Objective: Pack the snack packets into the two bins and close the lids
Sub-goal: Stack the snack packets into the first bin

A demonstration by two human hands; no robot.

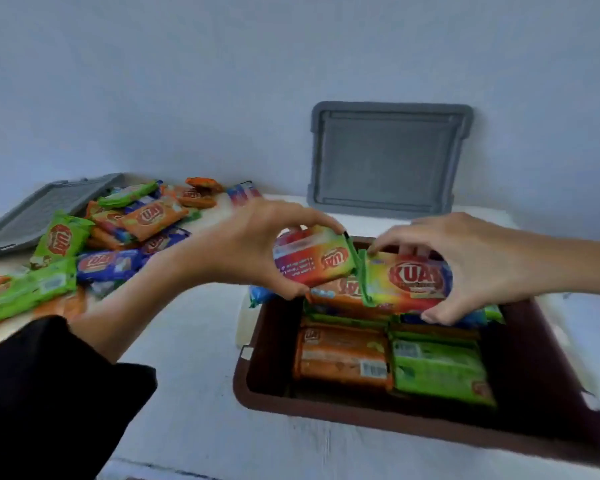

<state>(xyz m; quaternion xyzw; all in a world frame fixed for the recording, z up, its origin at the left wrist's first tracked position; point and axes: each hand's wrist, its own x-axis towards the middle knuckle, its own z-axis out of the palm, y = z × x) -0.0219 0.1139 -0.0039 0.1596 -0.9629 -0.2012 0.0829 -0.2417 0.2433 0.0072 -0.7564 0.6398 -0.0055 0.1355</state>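
Both grips are working over the brown bin (pixel 267 362), which is sitting open on the white bench (pixel 194 341). The left grip (pixel 257 244) is pinching a rainbow-coloured snack packet (pixel 314 261) between thumb and curled fingers, holding it tilted just above the bin's far left corner. The right grip (pixel 465 261) is clasping a second rainbow packet (pixel 409 280), with the thumb hooking under its near edge and the fingers curling over its far edge. This packet is resting on top of the stack at the far side of the bin. The green sealed ends of the two held packets are meeting in the middle, though I cannot tell whether they are touching. Inside the bin, more packets are lying flat in layers, with an orange packet (pixel 340 358) showing at the near left and a green packet (pixel 437 370) just beside it on the right. A blue packet (pixel 260 294) is poking out at the bin's far left rim, beneath the left grip. A grey lid (pixel 385 157) is leaning upright against the wall (pixel 222 81) behind the bin. At the far left of the bench, a loose pile of packets (pixel 118 237) in green, orange and blue is waiting, well apart from the bin. A second grey lid (pixel 39 209) is lying tilted behind that pile. A black sleeve (pixel 49 393) is covering the left forearm.
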